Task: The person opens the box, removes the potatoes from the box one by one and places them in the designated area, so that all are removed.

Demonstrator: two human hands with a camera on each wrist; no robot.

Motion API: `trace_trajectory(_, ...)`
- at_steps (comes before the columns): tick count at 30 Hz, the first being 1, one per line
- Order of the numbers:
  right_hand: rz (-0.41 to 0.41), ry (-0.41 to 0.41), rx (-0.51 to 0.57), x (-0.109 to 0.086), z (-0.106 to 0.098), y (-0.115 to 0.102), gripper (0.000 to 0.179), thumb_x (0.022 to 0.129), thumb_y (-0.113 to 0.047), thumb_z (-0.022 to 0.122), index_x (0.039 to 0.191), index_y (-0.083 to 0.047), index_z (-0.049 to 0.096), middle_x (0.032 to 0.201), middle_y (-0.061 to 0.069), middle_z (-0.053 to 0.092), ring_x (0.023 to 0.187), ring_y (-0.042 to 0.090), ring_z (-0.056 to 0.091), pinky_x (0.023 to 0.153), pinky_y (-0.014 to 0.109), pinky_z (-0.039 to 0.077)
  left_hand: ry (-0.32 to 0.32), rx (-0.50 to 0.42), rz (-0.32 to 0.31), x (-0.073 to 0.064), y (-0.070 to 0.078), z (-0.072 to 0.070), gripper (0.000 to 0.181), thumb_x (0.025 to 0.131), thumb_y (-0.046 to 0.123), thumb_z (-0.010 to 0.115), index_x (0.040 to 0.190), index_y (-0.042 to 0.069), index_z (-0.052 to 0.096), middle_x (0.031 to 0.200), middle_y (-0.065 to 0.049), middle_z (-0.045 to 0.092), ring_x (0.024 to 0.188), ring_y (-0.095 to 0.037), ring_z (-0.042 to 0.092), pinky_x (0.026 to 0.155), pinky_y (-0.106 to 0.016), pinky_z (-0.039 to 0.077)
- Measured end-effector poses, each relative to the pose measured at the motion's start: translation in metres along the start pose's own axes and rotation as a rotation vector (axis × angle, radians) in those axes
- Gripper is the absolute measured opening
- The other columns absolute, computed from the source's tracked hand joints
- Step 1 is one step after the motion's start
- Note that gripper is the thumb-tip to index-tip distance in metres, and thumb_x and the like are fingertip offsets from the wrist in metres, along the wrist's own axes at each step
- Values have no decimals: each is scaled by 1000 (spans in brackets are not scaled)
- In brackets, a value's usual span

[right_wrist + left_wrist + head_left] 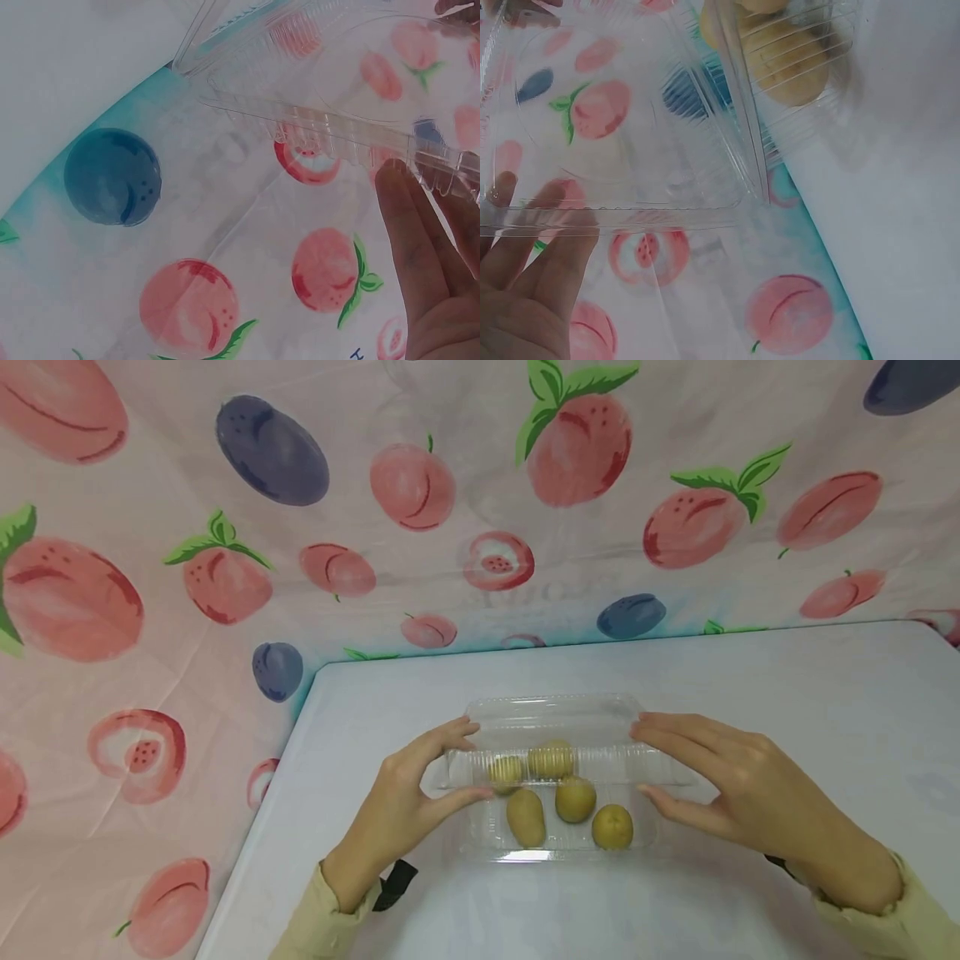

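Note:
A clear plastic clamshell container (525, 855) lies on the table, its ribbed lid (592, 767) raised at an angle over the tray. Several small yellow-brown potatoes (575, 800), or potato-like pieces, lie inside, two of them seen through the lid. My left hand (408, 789) holds the lid's left end, fingertips at the far side and thumb at the near side. At the opposite end my right hand (723, 777) holds it the same way. In the left wrist view the fingers (559, 262) touch the lid's edge; the right wrist view shows fingers (409, 240) against the rim.
The container stands on a white tabletop (360, 693). A fruit-printed cloth (420, 410) hangs behind the table and along its left side. Dark straps (395, 885) show at the wrists, beside pale sleeves (326, 918).

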State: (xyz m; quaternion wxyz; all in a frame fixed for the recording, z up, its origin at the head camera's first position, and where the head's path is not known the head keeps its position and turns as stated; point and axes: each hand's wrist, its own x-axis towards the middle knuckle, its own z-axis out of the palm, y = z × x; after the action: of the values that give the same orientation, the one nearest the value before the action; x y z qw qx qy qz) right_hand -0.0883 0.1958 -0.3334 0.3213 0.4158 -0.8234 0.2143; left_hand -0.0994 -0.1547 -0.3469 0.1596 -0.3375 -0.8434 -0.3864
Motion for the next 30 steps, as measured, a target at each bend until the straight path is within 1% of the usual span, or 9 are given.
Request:
trace_trajectory(3, 5, 26, 11, 2, 0, 2, 52, 98, -50, 53, 117, -5, 71, 116, 7, 71, 98, 24, 70, 103, 9, 38, 11, -24, -3, 1, -1, -1, 47, 75, 21, 87, 114, 7, 64, 134, -6, 63, 128, -22, 57, 97, -40, 55)
trace_trajectory(8, 68, 27, 35, 3, 1, 3, 55, 98, -52, 53, 121, -4, 69, 119, 8, 71, 102, 23, 69, 103, 6, 37, 41, -56, -5, 2, -4, 1, 49, 75, 13, 87, 118, 9, 64, 134, -7, 64, 123, -24, 61, 98, -40, 55)
trace_trajectory(13, 138, 15, 60, 2, 1, 5, 60, 98, -56, 51, 127, -6, 66, 123, 6, 69, 101, 19, 69, 100, 5, 40, 52, -82, -36, 2, -6, 1, 57, 77, 8, 85, 128, 10, 61, 139, -7, 61, 124, -22, 60, 104, -37, 51)
trace_trajectory(17, 167, 9, 82, 3, 1, 5, 60, 98, -56, 51, 130, -7, 64, 126, 5, 67, 96, 15, 69, 93, 5, 45, 53, -90, -54, 2, -7, 1, 59, 80, 10, 82, 134, 12, 59, 142, -4, 59, 127, -21, 58, 105, -37, 50)
trace_trajectory(20, 205, -12, 107, 4, 0, 6, 62, 97, -57, 51, 130, -7, 63, 127, 6, 66, 100, 11, 67, 92, 5, 46, 59, -88, -54, 4, -8, 2, 59, 82, 12, 81, 136, 12, 58, 142, -3, 58, 128, -22, 58, 104, -38, 50)
trace_trajectory(24, 238, -15, 130, 3, 0, 9, 63, 96, -58, 52, 130, -6, 63, 126, 7, 66, 107, 9, 64, 93, 4, 44, 65, -92, -62, 6, -9, 2, 58, 85, 14, 78, 139, 11, 57, 142, -3, 58, 129, -21, 56, 105, -36, 50)
trace_trajectory(27, 232, 10, 148, 4, 2, 13, 61, 95, -57, 54, 129, -6, 63, 125, 8, 66, 111, 6, 62, 93, 5, 45, 68, -108, -71, 8, -9, 2, 57, 87, 13, 76, 140, 10, 55, 142, -3, 58, 130, -20, 55, 105, -34, 49)
trace_trajectory(29, 243, 13, 156, 5, 3, 15, 58, 94, -54, 60, 130, -8, 62, 126, 7, 66, 113, 1, 59, 93, 4, 45, 70, -119, -74, 9, -10, 2, 56, 88, 12, 75, 141, 10, 55, 142, -4, 58, 130, -20, 56, 105, -34, 50)
trace_trajectory(30, 248, 17, 163, 5, 3, 16, 55, 93, -48, 66, 130, -8, 62, 127, 7, 65, 114, 0, 58, 93, 5, 45, 72, -123, -77, 10, -10, 1, 55, 89, 12, 74, 141, 9, 54, 142, -4, 58, 130, -21, 55, 105, -34, 50)
